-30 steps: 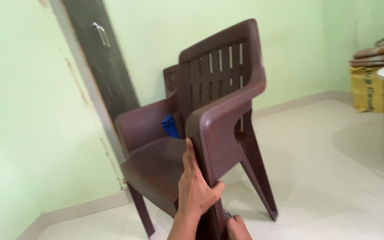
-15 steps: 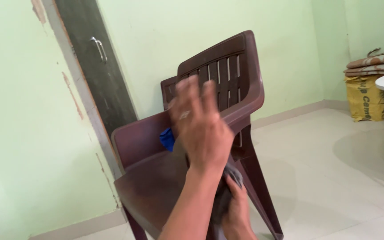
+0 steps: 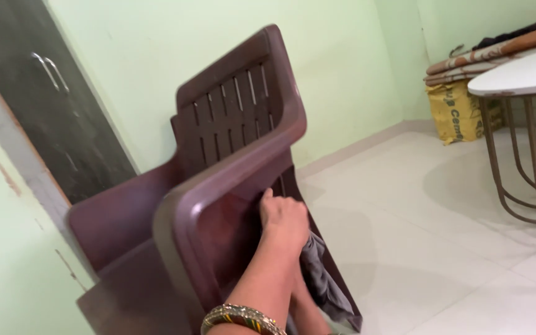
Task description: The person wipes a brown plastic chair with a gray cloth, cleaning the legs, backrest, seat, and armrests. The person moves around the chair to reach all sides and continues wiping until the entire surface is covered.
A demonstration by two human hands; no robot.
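Observation:
A brown plastic chair (image 3: pixel 231 130) with a slatted back is tipped toward me and leans on a second brown chair (image 3: pixel 113 217) behind it. My left hand (image 3: pixel 283 220), with a gold bangle on its wrist, lies against the inner side of the tipped chair below the armrest. Its fingers curl onto the chair. My right hand (image 3: pixel 302 305) is low down and mostly hidden under my left forearm. It holds a grey cloth (image 3: pixel 324 279) against the chair's front leg.
A round white table (image 3: pixel 522 71) on curved metal legs stands at the right. A yellow sack (image 3: pixel 457 115) with folded mats on top sits in the far corner. A dark door (image 3: pixel 38 118) with a metal handle is at the left, in a green wall.
My left hand left the armrest, swung up, and now rests inside the chair. The view moved closer and to the left, and the grey cloth has come into sight.

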